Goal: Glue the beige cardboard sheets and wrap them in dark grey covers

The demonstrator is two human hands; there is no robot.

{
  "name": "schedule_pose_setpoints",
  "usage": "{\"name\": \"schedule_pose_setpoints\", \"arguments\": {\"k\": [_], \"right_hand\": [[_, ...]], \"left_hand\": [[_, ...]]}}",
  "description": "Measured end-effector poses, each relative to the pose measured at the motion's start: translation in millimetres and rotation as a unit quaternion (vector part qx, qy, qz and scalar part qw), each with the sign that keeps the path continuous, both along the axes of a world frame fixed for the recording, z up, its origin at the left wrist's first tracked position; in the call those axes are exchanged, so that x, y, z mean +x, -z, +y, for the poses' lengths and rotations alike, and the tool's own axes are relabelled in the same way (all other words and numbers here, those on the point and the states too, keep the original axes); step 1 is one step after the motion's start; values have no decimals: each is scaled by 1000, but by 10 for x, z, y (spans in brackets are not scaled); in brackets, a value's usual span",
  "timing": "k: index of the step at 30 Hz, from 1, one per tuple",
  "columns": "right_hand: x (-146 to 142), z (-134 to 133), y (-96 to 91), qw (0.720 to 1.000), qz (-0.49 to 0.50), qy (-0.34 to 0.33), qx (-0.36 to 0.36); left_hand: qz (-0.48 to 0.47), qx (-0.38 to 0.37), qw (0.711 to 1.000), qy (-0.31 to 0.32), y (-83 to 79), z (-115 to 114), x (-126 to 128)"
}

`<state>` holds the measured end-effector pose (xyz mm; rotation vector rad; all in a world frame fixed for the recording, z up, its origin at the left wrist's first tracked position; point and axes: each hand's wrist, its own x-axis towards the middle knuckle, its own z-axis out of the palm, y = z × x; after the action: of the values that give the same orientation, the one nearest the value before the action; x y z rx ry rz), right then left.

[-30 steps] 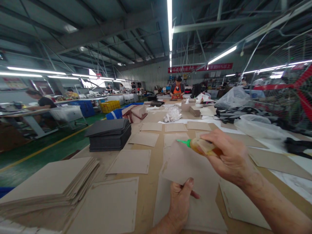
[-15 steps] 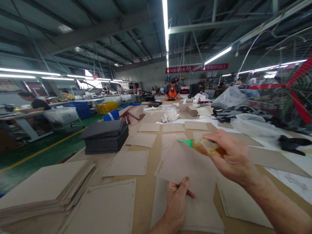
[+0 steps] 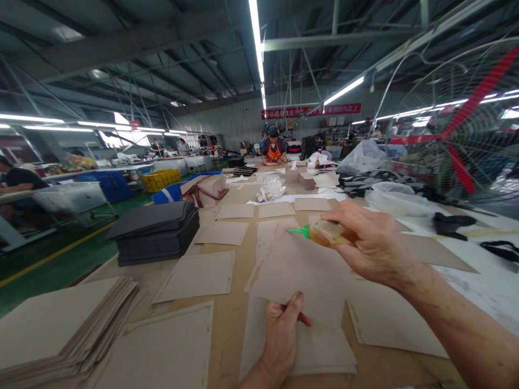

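Note:
My right hand (image 3: 371,246) is wrapped round a glue bottle (image 3: 328,232) of amber liquid, tilted with its green nozzle pointing left. The nozzle tip is at the far edge of a grey-brown cardboard sheet (image 3: 304,270); whether it touches cannot be told. Pinched at its near edge by my left hand (image 3: 284,329), that sheet lies over another cardboard sheet (image 3: 324,351). Thumb and fingers of the left hand are closed, partly hiding the edge. A line of glue runs along the upper sheet's left edge.
Several cardboard sheets (image 3: 198,275) with glue lines lie around on the table. At left are a cardboard stack (image 3: 60,319) and a pile of black sheets (image 3: 156,232). Plastic bags (image 3: 399,200) lie at right, near a large fan (image 3: 458,135). A co-worker (image 3: 274,147) is at the far end.
The whole view has shifted, so the table appears farther left. The nozzle has moved slightly right along the sheet's far edge. Both hands keep their holds.

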<state>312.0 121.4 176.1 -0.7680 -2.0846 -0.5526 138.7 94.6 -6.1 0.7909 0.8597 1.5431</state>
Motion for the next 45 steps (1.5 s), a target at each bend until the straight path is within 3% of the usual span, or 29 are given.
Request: {"name": "schedule_pose_setpoints", "arguments": {"k": [4, 9, 14, 19, 29, 45], "right_hand": [[124, -42, 23, 998, -24, 37, -50], [200, -96, 33, 999, -2, 40, -34], [264, -123, 57, 994, -21, 83, -75], [307, -174, 63, 996, -9, 70, -55], [605, -251, 170, 982, -3, 149, -118], [635, -285, 263, 986, -2, 128, -104]], "left_hand": [[-48, -15, 998, -34, -42, 6, -20], [-64, -23, 997, -25, -112, -3, -37], [-84, -30, 995, -42, -103, 19, -63], [-89, -27, 995, -35, -111, 41, -75], [-120, -49, 989, -67, -152, 56, -140], [-130, -55, 988, -63, -160, 79, -160]]}}
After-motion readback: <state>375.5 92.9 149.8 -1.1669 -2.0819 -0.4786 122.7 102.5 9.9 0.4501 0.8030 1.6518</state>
